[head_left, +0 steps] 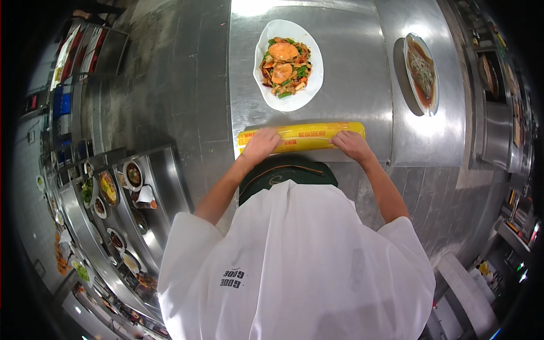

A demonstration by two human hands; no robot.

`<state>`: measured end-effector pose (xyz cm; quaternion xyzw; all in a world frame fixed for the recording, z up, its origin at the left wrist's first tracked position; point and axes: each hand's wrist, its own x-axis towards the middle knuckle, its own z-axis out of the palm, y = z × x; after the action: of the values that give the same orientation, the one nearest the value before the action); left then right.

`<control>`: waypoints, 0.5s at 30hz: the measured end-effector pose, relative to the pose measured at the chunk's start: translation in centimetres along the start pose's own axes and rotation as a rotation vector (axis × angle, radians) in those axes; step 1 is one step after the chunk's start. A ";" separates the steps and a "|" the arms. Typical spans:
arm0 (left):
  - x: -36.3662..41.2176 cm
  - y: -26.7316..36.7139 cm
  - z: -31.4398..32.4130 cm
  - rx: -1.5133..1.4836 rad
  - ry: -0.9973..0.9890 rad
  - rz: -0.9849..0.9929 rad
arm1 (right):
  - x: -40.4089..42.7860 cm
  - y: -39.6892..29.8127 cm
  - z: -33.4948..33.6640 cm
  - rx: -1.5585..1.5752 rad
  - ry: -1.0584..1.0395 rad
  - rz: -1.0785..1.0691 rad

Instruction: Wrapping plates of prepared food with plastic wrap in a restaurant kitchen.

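A roll of plastic wrap in yellow printed packaging (pixel 306 137) lies across the near edge of the stainless steel table (pixel 348 55). My left hand (pixel 262 144) grips its left part from above, fingers curled over it. Near its right end, my right hand (pixel 349 144) is curled over the roll in the same way. Beyond the roll stands a white irregular-rimmed plate (pixel 312 85) of stir-fried food (pixel 293 80) topped with orange crab shells (pixel 283 51). To the right, an oval plate (pixel 428 111) holds a fish in brown sauce with pale shreds on top (pixel 420 70).
At the left stand steel shelves (pixel 165 170) with several filled dishes, among them a round bowl (pixel 133 175) and an oval dish (pixel 108 188). Grey floor tiles (pixel 197 85) run between them and the table. More steel counters (pixel 495 136) are at the far right.
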<state>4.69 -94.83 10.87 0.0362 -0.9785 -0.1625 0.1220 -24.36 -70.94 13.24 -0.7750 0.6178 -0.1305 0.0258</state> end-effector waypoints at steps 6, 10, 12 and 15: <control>0.5 -1.1 -1.2 0.006 -0.086 -0.054 | 0.6 0.0 -0.7 -0.037 0.020 -0.049; 0.5 -1.8 -1.3 -0.010 -0.116 0.091 | 0.8 0.2 -0.5 -0.033 0.015 -0.050; 0.3 -1.9 -1.1 0.019 -0.142 0.108 | 0.9 0.3 -0.5 -0.020 0.017 -0.041; -0.4 -1.7 -0.7 0.045 -0.130 0.105 | 0.8 0.3 -0.3 -0.002 0.023 -0.006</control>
<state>5.30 -96.60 10.85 -0.0231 -0.9883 -0.1358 0.0660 -24.54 -71.77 13.65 -0.7753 0.6159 -0.1391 0.0177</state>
